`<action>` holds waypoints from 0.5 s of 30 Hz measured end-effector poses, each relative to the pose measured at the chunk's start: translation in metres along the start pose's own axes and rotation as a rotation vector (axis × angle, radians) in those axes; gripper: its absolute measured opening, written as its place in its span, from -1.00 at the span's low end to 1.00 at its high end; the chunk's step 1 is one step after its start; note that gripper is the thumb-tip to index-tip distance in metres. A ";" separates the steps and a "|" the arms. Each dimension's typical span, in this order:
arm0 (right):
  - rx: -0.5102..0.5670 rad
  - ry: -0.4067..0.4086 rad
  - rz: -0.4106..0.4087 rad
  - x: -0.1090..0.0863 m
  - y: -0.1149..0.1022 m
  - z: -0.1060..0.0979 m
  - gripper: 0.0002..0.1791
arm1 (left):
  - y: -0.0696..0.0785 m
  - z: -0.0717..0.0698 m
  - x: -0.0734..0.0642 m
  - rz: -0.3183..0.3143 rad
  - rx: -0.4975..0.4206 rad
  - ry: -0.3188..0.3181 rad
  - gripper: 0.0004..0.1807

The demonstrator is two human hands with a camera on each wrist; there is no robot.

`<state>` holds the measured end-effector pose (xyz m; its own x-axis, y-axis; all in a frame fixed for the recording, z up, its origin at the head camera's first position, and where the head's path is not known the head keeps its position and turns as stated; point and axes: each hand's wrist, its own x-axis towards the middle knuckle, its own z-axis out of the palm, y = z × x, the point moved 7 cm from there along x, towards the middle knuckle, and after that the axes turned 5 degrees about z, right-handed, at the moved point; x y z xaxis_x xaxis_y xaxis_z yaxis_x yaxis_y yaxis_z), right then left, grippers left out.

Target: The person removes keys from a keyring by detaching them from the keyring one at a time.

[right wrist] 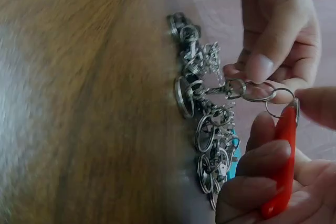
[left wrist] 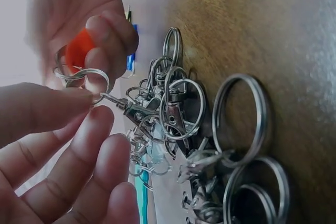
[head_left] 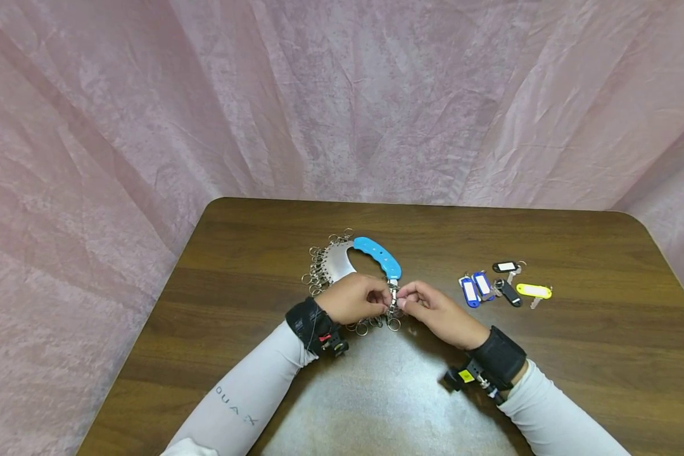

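Note:
A curved key holder (head_left: 335, 261) with a metal plate and blue handle (head_left: 378, 254) lies mid-table, fringed with swivel clasps and split rings. My left hand (head_left: 353, 297) is over its near side, pinching a split ring (right wrist: 260, 98) between thumb and index finger. That ring hangs from a swivel clasp (left wrist: 139, 113). Close by on the right, my right hand (head_left: 437, 315) holds a red key tag (right wrist: 283, 163) in its curled fingers, thumb at the tag's small ring (right wrist: 274, 109). The two rings meet between the hands; whether they are linked I cannot tell.
Right of the hands lie two blue key tags (head_left: 470, 291), two black key tags (head_left: 504, 267) and a yellow key tag (head_left: 534, 291), with keys among them. The brown wooden table (head_left: 262, 234) ends at a pink curtain (head_left: 342, 101).

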<state>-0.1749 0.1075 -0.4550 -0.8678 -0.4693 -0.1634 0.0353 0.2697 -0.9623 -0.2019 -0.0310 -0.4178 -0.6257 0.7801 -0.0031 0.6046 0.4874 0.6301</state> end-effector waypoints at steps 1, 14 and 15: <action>-0.011 0.000 0.008 0.000 0.000 0.000 -0.74 | 0.000 0.000 0.000 -0.002 0.003 0.003 -0.95; 0.045 -0.027 0.007 0.001 0.000 0.002 -0.79 | 0.006 -0.003 0.001 0.032 0.073 0.058 -0.92; 0.049 -0.022 0.002 0.001 0.000 0.002 -0.79 | 0.008 -0.003 0.001 0.036 0.086 0.069 -0.90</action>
<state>-0.1747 0.1052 -0.4554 -0.8567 -0.4874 -0.1692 0.0617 0.2289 -0.9715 -0.1998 -0.0276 -0.4105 -0.6335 0.7702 0.0735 0.6654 0.4938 0.5599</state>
